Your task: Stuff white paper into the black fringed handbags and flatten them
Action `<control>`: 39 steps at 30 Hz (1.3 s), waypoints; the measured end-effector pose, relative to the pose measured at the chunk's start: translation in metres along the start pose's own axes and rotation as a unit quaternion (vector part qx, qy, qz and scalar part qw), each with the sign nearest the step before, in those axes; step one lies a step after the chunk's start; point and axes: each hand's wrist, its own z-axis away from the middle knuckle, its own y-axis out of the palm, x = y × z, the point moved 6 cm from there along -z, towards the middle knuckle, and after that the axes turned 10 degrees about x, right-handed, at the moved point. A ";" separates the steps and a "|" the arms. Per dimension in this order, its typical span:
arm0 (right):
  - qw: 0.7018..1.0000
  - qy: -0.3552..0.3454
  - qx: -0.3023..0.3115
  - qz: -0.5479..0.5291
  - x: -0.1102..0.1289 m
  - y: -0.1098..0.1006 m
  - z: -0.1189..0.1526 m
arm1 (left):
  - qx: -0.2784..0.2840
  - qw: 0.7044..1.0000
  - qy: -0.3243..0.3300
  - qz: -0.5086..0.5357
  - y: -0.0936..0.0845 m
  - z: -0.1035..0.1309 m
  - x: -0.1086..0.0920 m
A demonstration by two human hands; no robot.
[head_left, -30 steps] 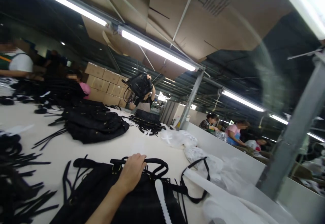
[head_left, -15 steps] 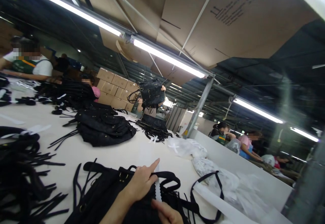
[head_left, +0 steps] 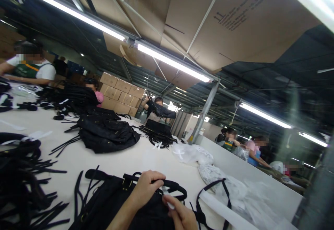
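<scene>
A black bag (head_left: 112,202) with straps and brass-coloured rings lies on the white table right before me. A short white strip (head_left: 165,190) shows between my hands beside the bag's handle loop (head_left: 177,187). My left hand (head_left: 148,189) is closed with bent fingers at the handle, next to the strip's upper end. Lower and to the right, my right hand (head_left: 180,212) pinches the strip's lower end between thumb and fingers. The bag's lower part runs out of the frame.
Another black bag (head_left: 108,132) lies beyond, with black straps (head_left: 23,181) piled at left. Clear plastic bags (head_left: 221,177) line the low partition (head_left: 242,167) at right. Across the table, a person (head_left: 153,110) handles a black bag. More people sit or stand left and right.
My left index finger, stretched out before, is now bent in. My right hand has moved up and right, closer to my left. Less of the white strip shows. The far person's raised bag has turned and dropped.
</scene>
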 end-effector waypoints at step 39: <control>0.937 0.197 -0.018 -0.288 0.036 0.004 -0.046 | -0.136 0.988 0.067 0.018 0.006 0.004 -0.010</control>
